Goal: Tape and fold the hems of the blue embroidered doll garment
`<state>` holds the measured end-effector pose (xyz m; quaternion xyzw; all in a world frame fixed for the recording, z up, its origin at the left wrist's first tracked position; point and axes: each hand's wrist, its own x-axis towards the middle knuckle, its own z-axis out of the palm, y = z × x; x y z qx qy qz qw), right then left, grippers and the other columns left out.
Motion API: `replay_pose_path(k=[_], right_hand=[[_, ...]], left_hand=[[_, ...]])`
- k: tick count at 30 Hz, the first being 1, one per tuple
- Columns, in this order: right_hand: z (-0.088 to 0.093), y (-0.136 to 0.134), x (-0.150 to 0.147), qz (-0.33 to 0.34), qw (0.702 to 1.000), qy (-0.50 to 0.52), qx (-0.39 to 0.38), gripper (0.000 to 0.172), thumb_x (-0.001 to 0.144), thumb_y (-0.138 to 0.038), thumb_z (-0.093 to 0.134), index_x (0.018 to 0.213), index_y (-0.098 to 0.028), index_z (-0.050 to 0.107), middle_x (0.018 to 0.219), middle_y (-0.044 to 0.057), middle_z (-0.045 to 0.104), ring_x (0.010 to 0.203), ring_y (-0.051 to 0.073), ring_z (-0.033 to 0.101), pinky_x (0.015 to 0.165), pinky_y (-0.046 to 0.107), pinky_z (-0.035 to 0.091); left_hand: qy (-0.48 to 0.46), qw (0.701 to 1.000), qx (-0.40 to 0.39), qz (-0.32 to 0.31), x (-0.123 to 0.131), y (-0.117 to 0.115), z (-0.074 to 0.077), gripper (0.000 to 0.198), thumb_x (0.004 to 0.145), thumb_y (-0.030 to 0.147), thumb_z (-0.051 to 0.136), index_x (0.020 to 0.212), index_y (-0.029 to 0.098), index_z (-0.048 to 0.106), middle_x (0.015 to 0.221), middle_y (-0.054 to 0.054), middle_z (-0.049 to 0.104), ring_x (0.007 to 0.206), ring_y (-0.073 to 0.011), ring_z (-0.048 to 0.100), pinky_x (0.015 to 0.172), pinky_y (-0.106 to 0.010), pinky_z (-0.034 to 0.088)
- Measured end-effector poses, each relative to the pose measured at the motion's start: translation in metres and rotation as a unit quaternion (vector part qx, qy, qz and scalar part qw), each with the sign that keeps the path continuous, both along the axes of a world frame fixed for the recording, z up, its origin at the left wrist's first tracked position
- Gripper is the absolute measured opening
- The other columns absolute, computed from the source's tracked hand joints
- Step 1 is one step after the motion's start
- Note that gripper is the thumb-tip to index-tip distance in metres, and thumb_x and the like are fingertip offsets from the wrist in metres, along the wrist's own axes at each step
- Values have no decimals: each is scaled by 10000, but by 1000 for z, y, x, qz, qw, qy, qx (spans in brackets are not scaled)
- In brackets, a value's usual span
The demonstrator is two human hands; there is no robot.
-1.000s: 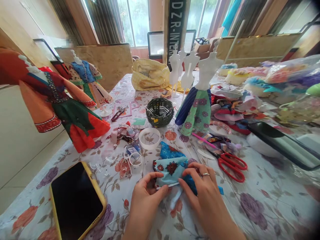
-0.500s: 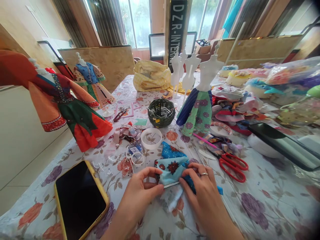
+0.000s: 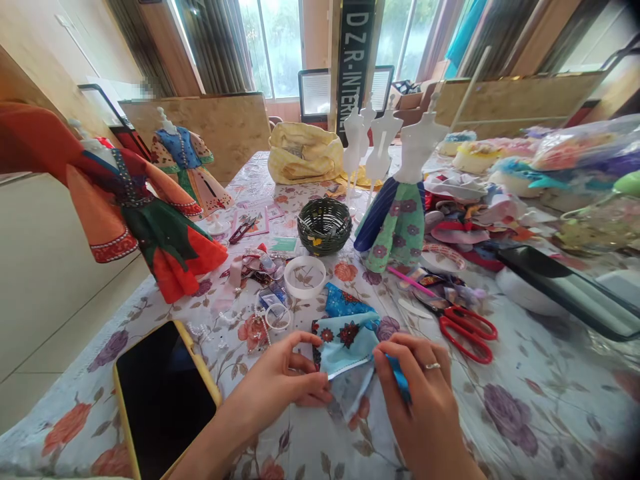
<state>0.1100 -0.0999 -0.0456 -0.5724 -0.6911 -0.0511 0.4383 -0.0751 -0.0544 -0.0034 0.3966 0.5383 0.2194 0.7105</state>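
Observation:
My left hand (image 3: 295, 373) is closed on the left edge of a small light-blue fabric piece (image 3: 357, 353) with dark red flower prints and a pale stitched-looking lower edge. A brighter blue patterned part (image 3: 345, 301) of cloth spreads behind it, and a sheer whitish layer (image 3: 356, 390) hangs below. My right hand (image 3: 417, 393), with a ring on one finger, is pinched shut just right of the cloth. What its fingertips hold is too small to make out; a strip of blue cloth (image 3: 399, 379) shows behind its fingers.
Red-handled scissors (image 3: 467, 330) lie to the right, near a pink stick (image 3: 410, 281). A yellow-cased phone (image 3: 167, 400) is at the left. Ahead stand a white ring-shaped dish (image 3: 305, 278), a dark woven basket (image 3: 324, 227) and a mannequin in a green skirt (image 3: 400, 227).
My right hand has moved a little right and down, off the cloth's right side. The cloth's lower edge is more exposed, while my left hand keeps its hold.

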Motion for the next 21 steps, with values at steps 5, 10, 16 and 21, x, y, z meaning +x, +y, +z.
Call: replay_pose_path(k=[5,10,16,21], right_hand=[[7,-2,-8,103,993,15,-63,157,949,-142,398,853,-209,503,802,37,553,751,199,525,691,325,460],[7,2,-18,155,981,-56,-98,253,959,-135,320,790,-208,493,710,29,594,683,202,596,730,376,510],[6,6,-23,173,970,-114,-129,310,949,-105,285,776,-179,531,722,68,614,680,225,603,695,410,528],[3,6,-22,166,971,-121,-123,310,943,-91,284,789,-185,535,740,67,616,697,229,604,688,407,535]], left_hand=[[-17,1000,19,-15,-1,0,1,470,632,244,771,1039,195,541,688,38,633,664,-166,693,656,-290,551],[-29,997,69,-29,1,2,-4,412,683,243,732,1044,189,540,699,34,638,707,-158,677,726,-313,531],[23,982,176,-57,7,0,-6,299,739,196,661,1015,175,549,618,67,574,605,-102,590,603,-220,443],[73,972,220,-41,10,-1,-5,169,739,176,635,880,181,543,675,31,629,658,-131,628,621,-229,463]])
